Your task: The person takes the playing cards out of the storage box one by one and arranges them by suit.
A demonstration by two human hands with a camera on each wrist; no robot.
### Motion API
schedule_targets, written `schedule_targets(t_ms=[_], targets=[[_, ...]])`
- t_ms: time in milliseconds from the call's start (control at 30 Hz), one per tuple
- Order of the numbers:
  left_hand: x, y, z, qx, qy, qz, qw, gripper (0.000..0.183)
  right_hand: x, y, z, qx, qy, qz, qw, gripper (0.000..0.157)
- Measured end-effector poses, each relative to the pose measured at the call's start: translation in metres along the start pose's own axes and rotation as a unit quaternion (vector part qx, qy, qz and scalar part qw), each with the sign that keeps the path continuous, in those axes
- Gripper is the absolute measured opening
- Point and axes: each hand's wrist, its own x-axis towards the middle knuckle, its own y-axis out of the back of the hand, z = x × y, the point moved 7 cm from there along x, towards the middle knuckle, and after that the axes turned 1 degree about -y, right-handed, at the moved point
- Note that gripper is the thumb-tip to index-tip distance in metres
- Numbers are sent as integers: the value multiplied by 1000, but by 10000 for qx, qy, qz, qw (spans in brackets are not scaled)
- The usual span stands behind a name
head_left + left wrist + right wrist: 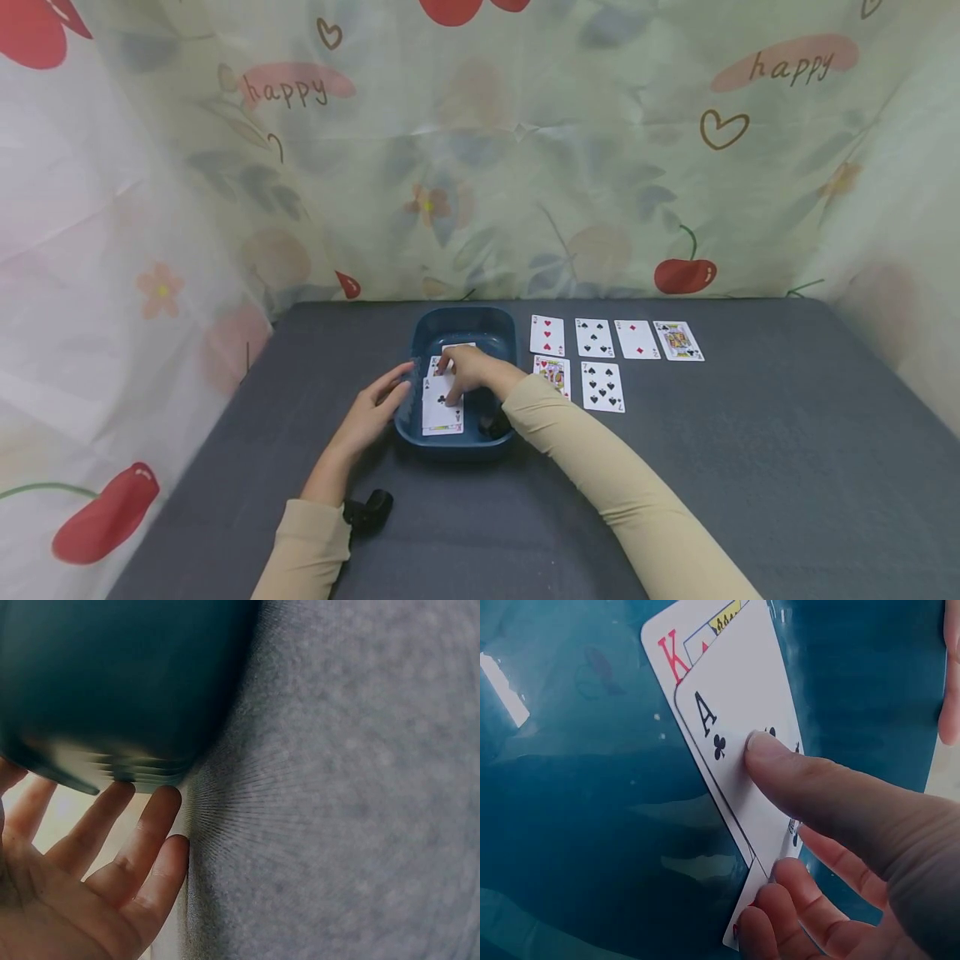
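Note:
A dark blue plastic bin (454, 452) stands on the table with several playing cards inside. My right hand (472, 371) reaches into it and pinches the ace of clubs (742, 787), thumb on its face and the other fingers curled at its edge. A red-lettered king card (660, 634) shows from under the ace; more cards lie by the fingers, partly hidden. My left hand (367, 417) is at the bin's left side, fingers extended; in the left wrist view the fingertips (166, 801) are close against the bin, and contact is hard to judge.
Right of the bin, face-up cards lie in two rows: a three of hearts (547, 335), a spades card (595, 337), a two of diamonds (637, 340) and a king (678, 341) behind; a partly covered king (552, 371) and a seven of spades (602, 387) in front. Patterned cloth (480, 167) surrounds the table.

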Motion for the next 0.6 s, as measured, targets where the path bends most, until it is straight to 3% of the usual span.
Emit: schedule_targets(t_ms=[600], targets=[[1, 1, 0, 21, 9, 64, 10000, 45, 1, -3, 1, 18, 37, -79, 10000, 49]])
